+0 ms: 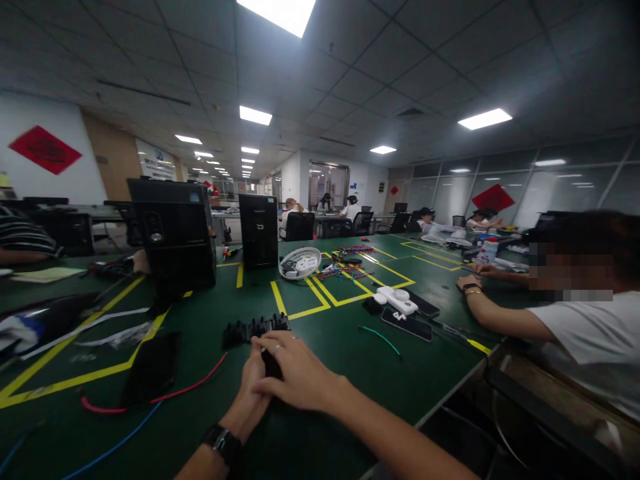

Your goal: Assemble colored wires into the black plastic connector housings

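Both my hands meet over a small black part (271, 363) near the front of the green table (320, 400). My right hand (295, 373) lies across the top with its fingers closed over the part. My left hand (250, 397), a dark watch on its wrist, grips the same part from below and is partly hidden by the right. Just beyond them lies a row of black connector pieces (255, 328). A red cable (165, 397) and a blue cable (115, 447) run across the table to the left.
Two black computer cases (175, 233) (259, 230) stand further back, beside a white fan grille (300, 262) and loose coloured wires (345, 267). A white power strip (397, 300) and a phone (406, 325) lie to the right. A seated person's arm (500, 320) rests on the table's right edge.
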`<state>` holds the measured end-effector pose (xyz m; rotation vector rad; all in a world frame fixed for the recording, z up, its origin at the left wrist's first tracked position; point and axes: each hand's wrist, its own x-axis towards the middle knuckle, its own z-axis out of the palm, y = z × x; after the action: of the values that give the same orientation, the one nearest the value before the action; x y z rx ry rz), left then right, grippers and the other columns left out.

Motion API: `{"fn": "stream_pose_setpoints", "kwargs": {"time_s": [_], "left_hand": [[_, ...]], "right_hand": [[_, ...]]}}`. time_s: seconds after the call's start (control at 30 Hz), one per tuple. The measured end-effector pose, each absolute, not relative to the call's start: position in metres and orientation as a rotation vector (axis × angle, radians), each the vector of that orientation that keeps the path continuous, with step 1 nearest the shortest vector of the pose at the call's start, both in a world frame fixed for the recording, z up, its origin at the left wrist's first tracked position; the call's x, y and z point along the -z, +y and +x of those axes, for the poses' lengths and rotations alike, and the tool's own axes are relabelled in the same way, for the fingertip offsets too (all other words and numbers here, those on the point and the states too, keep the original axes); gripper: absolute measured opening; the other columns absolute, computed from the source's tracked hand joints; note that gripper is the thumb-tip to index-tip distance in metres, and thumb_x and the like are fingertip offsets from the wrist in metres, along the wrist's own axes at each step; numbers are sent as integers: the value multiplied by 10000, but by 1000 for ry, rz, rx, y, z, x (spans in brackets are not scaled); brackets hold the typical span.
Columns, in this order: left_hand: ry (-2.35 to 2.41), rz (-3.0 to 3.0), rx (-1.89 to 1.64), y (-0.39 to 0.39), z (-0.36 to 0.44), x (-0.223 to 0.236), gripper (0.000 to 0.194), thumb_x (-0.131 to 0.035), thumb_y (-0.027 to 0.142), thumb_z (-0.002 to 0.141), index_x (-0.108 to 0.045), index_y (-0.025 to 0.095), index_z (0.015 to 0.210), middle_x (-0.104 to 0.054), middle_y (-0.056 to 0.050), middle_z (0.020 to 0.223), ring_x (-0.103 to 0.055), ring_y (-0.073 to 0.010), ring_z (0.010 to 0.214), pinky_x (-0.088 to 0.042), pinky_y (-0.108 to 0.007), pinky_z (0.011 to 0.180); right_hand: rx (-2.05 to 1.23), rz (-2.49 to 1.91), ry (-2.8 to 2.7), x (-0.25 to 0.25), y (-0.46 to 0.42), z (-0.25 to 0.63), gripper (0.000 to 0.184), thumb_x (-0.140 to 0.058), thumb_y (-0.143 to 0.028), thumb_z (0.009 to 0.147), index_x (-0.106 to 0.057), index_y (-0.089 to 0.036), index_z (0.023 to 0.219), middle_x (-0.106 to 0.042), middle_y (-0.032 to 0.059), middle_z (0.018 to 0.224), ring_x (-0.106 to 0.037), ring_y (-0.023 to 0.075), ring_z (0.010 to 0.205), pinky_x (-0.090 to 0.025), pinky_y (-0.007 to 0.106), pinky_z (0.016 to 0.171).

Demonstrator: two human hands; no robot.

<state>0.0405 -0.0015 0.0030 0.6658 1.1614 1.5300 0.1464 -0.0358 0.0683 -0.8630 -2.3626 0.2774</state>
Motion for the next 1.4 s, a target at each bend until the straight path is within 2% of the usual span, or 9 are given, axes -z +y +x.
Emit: {"fn": "stream_pose_setpoints", "kwargs": {"time_s": [0.13,0.27,0.43,0.6,0.67,0.8,0.9,1.17,1.4], "left_hand": [[913,558,-1311,-5,46,-4,431,-357,514,896,-476,211,1179,-670,-116,983,-676,-205,796,-532,-363,728],[816,600,-1268,-10,51,-11,458,-429,457,892,-308,217,1263,-690,-131,896,-688,-197,713,-514,-373,768],[807,724,-1118,-13,50,-15,403,-414,388,906,-341,141,1216,-695,-165,792,-667,-205,594,-503,-340,664],[767,767,-1093,-11,49,-13,374,-422,354,899,-374,139,1202,-680,-107,730,-621,-165,534,-443,-263,549],[764,768,-1084,-10,49,-12,380,-405,378,902,-388,133,1192,-669,-93,711,-602,-154,518,-414,-244,517],[771,790,-1078,-10,50,-9,437,-412,447,886,-415,124,1180,-659,-87,706,-588,-149,518,-391,-237,501],[791,815,-1075,-9,50,-5,467,-447,477,862,-430,127,1170,-657,-81,708,-584,-147,515,-385,-235,494],[801,822,-1138,-10,53,-5,437,-537,421,831,-446,154,1164,-660,-84,787,-616,-160,579,-450,-252,510],[837,556,-1277,-8,53,-13,408,-487,437,866,-429,231,1214,-631,-138,1071,-664,-268,884,-534,-501,741]], "right_hand": [[-391,-785,-2461,-51,-8,197,575,-661,-255,796,-433,-218,1323,-527,87,1292,-459,207,1208,-347,353,1031],[-305,-997,-2405,-44,45,220,616,-657,-212,781,-420,-170,1347,-530,130,1297,-474,241,1204,-346,381,1028],[-209,-1175,-2472,-29,106,214,692,-610,-136,777,-331,-116,1410,-503,181,1315,-452,268,1226,-331,397,1031],[-105,-1050,-2533,-28,112,211,727,-571,-251,836,-204,-156,1457,-413,147,1400,-384,224,1281,-312,350,1046],[73,-1306,-2396,-38,109,230,677,-551,-321,855,-242,-194,1444,-380,121,1425,-334,212,1310,-278,344,1063],[285,-2030,-1876,-52,108,287,452,-460,-218,885,-441,-102,1322,-410,229,1357,-296,326,1308,-200,525,1047],[206,-2194,-1755,-45,108,312,331,-455,-96,836,-581,-52,1139,-519,278,1191,-400,402,1203,-260,638,929],[51,-2027,-1861,-42,106,293,339,-473,-68,821,-603,-155,1122,-582,171,1154,-497,300,1132,-391,473,896],[-316,-1307,-2136,-58,60,216,515,-639,-381,797,-508,-203,1263,-651,44,1067,-619,149,909,-466,230,790]]}}
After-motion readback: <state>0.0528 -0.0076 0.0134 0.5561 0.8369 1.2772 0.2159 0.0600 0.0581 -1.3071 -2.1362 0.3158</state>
